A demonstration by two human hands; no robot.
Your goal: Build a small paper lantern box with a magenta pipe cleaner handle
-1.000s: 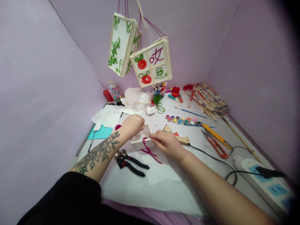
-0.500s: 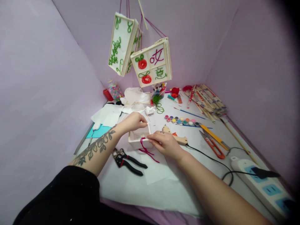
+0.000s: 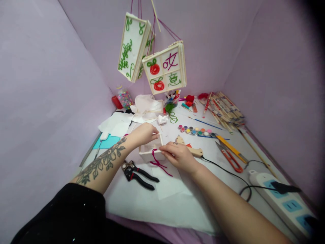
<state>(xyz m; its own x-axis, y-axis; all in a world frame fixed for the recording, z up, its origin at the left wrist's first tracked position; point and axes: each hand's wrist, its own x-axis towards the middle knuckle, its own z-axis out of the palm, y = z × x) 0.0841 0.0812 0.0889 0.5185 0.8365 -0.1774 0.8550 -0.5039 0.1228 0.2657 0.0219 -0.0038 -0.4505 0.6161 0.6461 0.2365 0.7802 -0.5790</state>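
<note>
A small white open-topped box [image 3: 148, 157] with pale stick edges sits on the table in front of me. My left hand [image 3: 146, 132] is closed at its far right corner, thumb and fingertips pinched there; what exactly lies between them is hard to see. At the near right corner my right hand [image 3: 177, 155] grips the box edge between thumb and fingers. A magenta string [image 3: 157, 164] is looped over the near wall, its loose ends trailing onto the table. Black-handled pliers [image 3: 141, 176] lie to the left of the box's front.
Two decorated paper lanterns [image 3: 165, 67] hang above the back. A glue gun [image 3: 194, 150], orange-handled scissors [image 3: 230, 157], a yellow cutter [image 3: 232, 148] and paint pots [image 3: 196, 131] lie right. Its cord runs toward a power strip [image 3: 281, 200]. White cloth [image 3: 115, 123] lies left.
The left fingertips have shifted slightly at the box's far corner. My right hand keeps its grip, and the box stays in place.
</note>
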